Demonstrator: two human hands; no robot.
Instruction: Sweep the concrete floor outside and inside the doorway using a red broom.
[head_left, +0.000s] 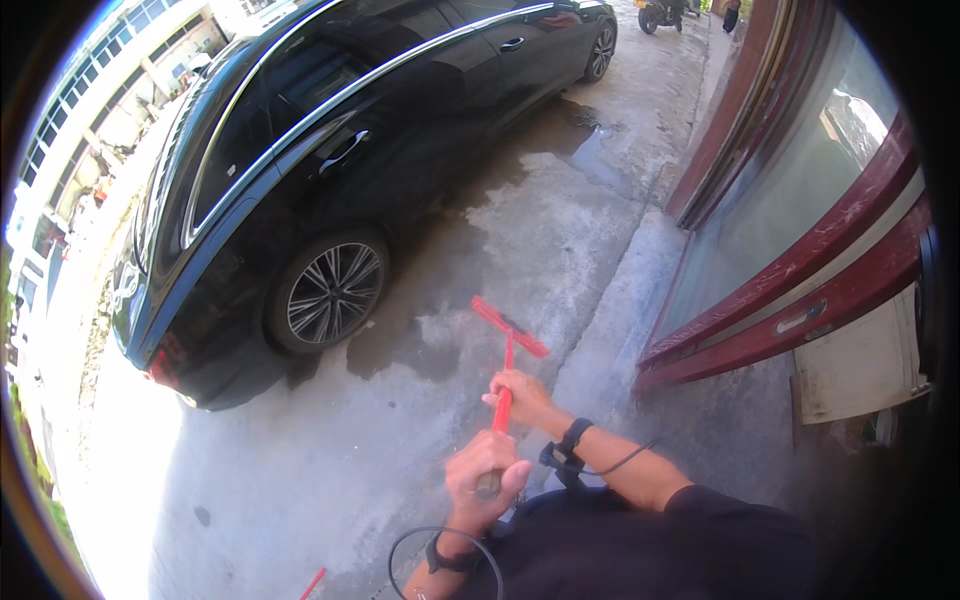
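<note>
A red long-handled floor tool with a T-shaped head (511, 327), a squeegee or a push broom, reaches out in front of me. Its head is low over the concrete, and whether it touches I cannot tell. My left hand (486, 472) grips the near end of the red pole (503, 411), whose greyish butt shows by my thumb. Farther down the same pole, my right hand (521, 397) is closed around it. Both wrists wear black bands with dark cables.
A black car (420, 150) is parked at the left, with its wheel (334, 292) near the tool head. Wet patches (420, 345) darken the concrete beside it. A red-framed glass door (795, 225) stands at the right above a raised concrete ledge (607, 322). Another red stick (313, 583) shows at the bottom.
</note>
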